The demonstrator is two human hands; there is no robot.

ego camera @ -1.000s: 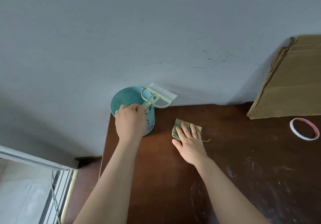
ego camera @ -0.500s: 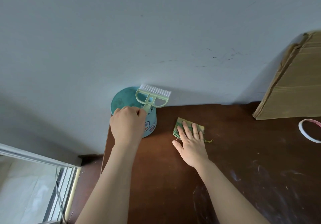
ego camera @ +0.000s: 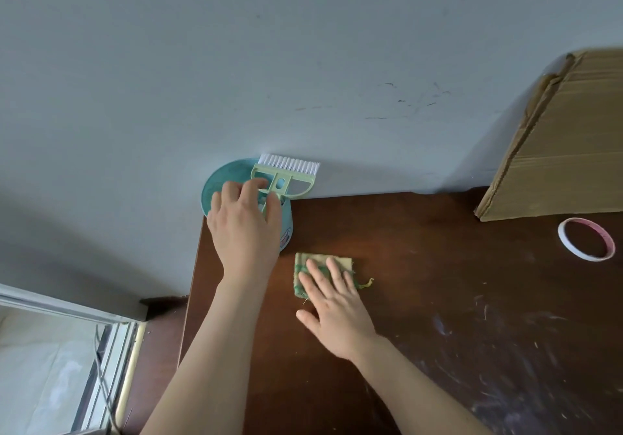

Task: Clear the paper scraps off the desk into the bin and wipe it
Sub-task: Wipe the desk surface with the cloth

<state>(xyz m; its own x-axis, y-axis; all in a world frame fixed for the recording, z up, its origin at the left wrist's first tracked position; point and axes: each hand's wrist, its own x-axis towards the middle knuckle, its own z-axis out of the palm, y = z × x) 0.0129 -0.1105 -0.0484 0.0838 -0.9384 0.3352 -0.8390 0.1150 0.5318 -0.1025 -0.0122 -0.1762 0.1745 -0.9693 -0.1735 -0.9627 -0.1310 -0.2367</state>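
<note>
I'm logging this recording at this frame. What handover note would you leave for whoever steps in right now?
Left hand: open, fingers spread over the bin, next to the handle of the brush, which stands in the bin with its bristles up. Contact with the handle is unclear.
Right hand: flat on the cloth, on the desk beside the bin.
Done: no paper scraps show on the desk.
Left: wiping. Pale smears cover the desk's near right part.
</note>
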